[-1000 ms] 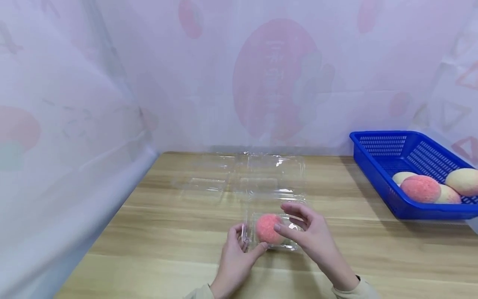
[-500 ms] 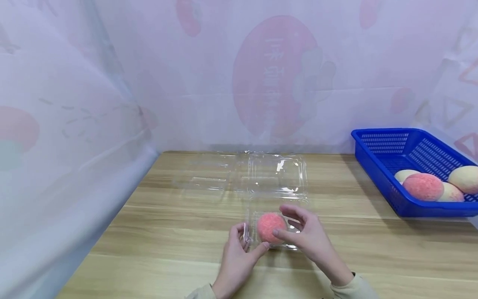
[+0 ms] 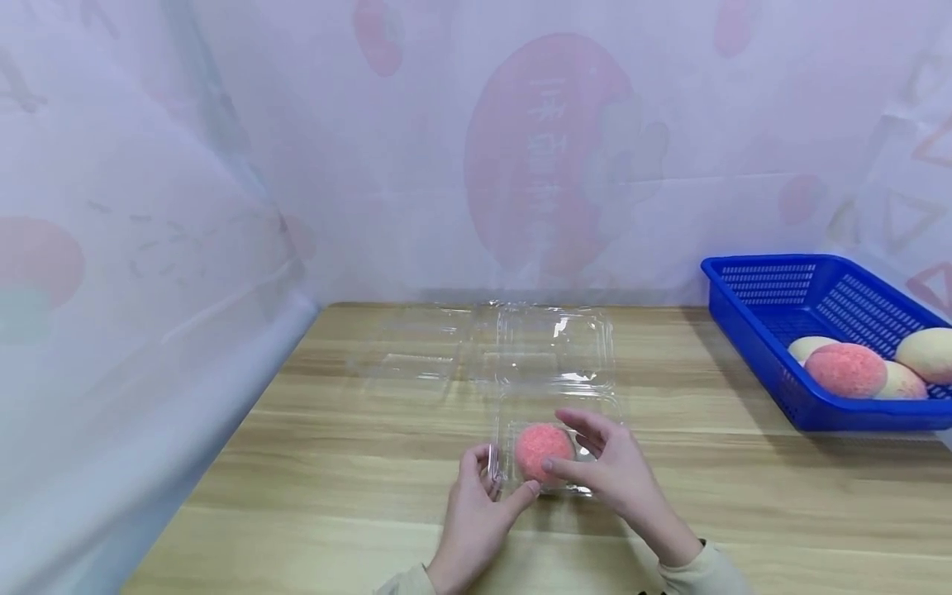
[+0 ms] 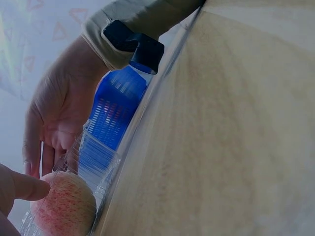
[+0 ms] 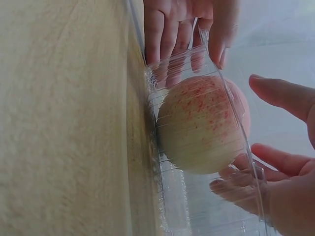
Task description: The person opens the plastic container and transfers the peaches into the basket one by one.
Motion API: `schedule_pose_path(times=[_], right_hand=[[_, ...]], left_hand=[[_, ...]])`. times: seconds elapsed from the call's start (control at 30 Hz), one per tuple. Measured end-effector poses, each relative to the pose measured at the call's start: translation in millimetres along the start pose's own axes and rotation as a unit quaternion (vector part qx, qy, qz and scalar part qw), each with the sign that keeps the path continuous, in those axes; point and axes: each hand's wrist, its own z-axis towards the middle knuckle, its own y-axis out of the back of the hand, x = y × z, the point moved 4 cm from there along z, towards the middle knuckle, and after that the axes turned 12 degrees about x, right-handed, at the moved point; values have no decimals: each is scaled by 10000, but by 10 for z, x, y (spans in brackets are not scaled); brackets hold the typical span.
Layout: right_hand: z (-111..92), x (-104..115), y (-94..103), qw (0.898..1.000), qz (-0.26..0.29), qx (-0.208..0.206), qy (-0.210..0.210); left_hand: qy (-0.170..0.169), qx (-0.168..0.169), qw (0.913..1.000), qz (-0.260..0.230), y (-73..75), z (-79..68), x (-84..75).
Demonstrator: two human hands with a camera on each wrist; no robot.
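A pink-and-cream peach (image 3: pixel 544 452) sits in the front half of a clear plastic clamshell box (image 3: pixel 500 430), which is open, its lid (image 3: pixel 554 347) laid back behind it. My left hand (image 3: pixel 476 525) holds the box's near left corner, thumb at the front edge and fingers along the left wall. Over the right side of the box, my right hand (image 3: pixel 613 471) has its thumb and fingers spread beside the peach (image 5: pixel 202 125). In the right wrist view, a gap shows between that thumb (image 5: pixel 280 93) and the peach.
Another clear plastic box (image 3: pixel 416 355) lies at the back left, faint against the wooden table (image 3: pixel 335 487). At the right stands a blue basket (image 3: pixel 751 351) with several peaches (image 3: pixel 846 370). Pale printed cloth (image 3: pixel 357 198) hangs behind and at the sides.
The box, peach and both hands keep nearly the same places. The whole head view has shifted slightly, and the right hand sits a touch closer round the peach.
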Motion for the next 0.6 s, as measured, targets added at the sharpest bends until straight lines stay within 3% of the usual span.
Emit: schedule_pose_path(times=[0.6], right_hand=[[134, -28, -28, 9976, -91, 618, -292]], left_hand=[[-200, 1, 9998, -68, 12, 31, 1]])
